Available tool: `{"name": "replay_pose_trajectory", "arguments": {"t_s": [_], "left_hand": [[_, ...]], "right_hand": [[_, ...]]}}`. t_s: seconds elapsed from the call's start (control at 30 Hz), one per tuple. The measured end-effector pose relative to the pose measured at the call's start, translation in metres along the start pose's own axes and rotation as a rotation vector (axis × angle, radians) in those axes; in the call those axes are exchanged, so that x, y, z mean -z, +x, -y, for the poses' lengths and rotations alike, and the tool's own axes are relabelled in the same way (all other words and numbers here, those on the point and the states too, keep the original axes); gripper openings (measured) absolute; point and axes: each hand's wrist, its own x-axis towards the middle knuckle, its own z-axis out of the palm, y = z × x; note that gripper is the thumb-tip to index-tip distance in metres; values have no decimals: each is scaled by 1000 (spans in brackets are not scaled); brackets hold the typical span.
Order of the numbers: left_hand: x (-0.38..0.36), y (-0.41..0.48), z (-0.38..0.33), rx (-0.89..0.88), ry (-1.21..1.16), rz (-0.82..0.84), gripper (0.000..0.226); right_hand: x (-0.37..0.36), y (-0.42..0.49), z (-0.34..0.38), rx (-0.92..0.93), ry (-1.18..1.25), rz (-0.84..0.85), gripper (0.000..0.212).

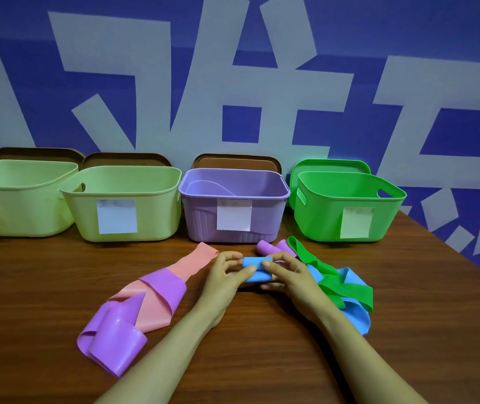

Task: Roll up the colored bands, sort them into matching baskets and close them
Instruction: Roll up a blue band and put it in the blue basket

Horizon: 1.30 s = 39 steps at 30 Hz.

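Both hands meet mid-table, just in front of the purple basket (201,220). L hand (225,277) and R hand (290,275) both hold the blue band (257,271), which is rolled into a short tube at this end. Each hand's fingers and thumb are curled round one end of the tube, L thumb across its front. The unrolled part runs off to the right and lies flat on the table (28,287), crossing under and over the green band (330,285), which lies loose and tangled w/ it.

Just behind the hands, near the purple basket, sits a small purple roll (265,247). It's close to the R fingers; can't tell if it touches them.

Left of the hands: pink band (187,265), unrolled, lying diagonally, w/ a long purple band (116,330) folded loosely over and around it.

Back row, L to R: pale green basket (28,211), 2nd pale green basket (157,217), purple basket, then the bright green basket (320,220). All stand open. Each has a paper note (116,216) stuck on its front; the writing is too blurred to read. Lids stand on edge behind them against the wall: brown lids (125,160) behind the first three, a green lid (329,164) behind the green one.
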Motion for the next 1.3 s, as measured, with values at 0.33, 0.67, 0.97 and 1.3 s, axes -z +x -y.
{"name": "replay_pose_trajectory", "arguments": {"t_s": [0.33,0.67,0.97,1.3], "left_hand": [[2,-1,-2,55,-56,40,27],[2,1,-2,69,-140,13,11],[4,6,3,54,25,-9,20],[10,-16,-57,-23,267,30,23]], "right_hand": [[2,0,0,4,95,18,15],[7,3,-2,-9,82,33,32],[2,8,-7,-2,136,-61,31],[-36,-4,46,59,-16,-139,32]]}}
